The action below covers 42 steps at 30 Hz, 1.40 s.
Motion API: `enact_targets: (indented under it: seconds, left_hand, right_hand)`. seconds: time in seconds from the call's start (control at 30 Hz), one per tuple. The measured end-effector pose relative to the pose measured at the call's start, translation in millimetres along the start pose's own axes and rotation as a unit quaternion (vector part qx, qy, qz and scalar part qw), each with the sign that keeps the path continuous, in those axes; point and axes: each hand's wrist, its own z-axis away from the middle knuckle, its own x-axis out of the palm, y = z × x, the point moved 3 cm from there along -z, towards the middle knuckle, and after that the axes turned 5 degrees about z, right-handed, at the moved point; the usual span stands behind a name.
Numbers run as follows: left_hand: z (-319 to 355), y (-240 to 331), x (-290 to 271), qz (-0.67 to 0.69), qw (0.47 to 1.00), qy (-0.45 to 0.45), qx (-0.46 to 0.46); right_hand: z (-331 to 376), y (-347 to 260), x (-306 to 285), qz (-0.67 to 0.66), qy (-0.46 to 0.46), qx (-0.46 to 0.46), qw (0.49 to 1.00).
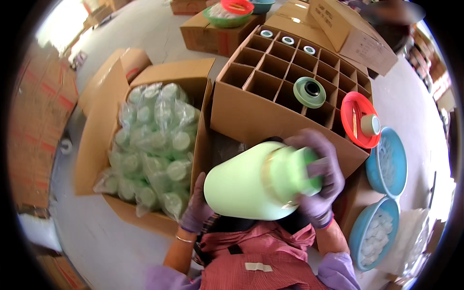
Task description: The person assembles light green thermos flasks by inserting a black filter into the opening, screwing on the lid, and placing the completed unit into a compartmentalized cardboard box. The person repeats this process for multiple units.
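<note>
A pale green thermos flask [237, 186] with a gold band round its neck lies tilted across my lap, its top end pointing right. My gloved right hand [325, 171] is wrapped round the top end, slightly smeared by motion. At the base, my gloved left hand [197, 208] presses against the flask, its fingers partly hidden. Just beyond stands a divided carton [261, 116] with several flask tops in its far cells. A green round piece with a black centre [309, 100] rests on its dividers.
On my left an opened carton [99, 130] holds several plastic-wrapped greenish bottles [157, 140]. A red dish [350, 126] with a small cup [370, 124] sits on the divided carton's right corner. Two blue basins [403, 169] of small parts stand at right. More cartons [203, 36] stand behind.
</note>
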Motion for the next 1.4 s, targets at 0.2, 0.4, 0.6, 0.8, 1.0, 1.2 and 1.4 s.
enact_targets:
  seconds: [0.2,0.4,0.6,0.8,1.0,1.2,1.4]
  left_hand:
    - [37,-23,-11,0.038,0.988,-0.013,-0.149]
    - [42,-25,-13,0.073,0.978,-0.021,-0.194]
    - [38,-28,-4,0.095,0.969,-0.022,-0.228]
    - [21,-36,-1,0.164,0.941,-0.019,-0.294]
    - [-80,5,-49,0.256,0.874,-0.044,-0.41]
    - [-203,139,25,-0.155,0.911,-0.381,-0.029]
    - [-153,73,96,-0.253,0.789,-0.557,-0.053]
  right_hand:
    - [-4,-11,56,0.024,-0.1,-0.025,0.994]
    - [-4,-9,48,0.001,-0.13,-0.004,0.991]
    - [-5,-11,39,0.007,-0.134,0.003,0.991]
    - [-2,-9,28,0.018,-0.065,0.056,0.996]
    - [42,8,-11,0.109,-0.063,0.063,0.99]
    - [109,11,-50,0.303,-0.362,0.203,0.858]
    - [-42,126,-102,0.482,-0.143,-0.004,0.864]
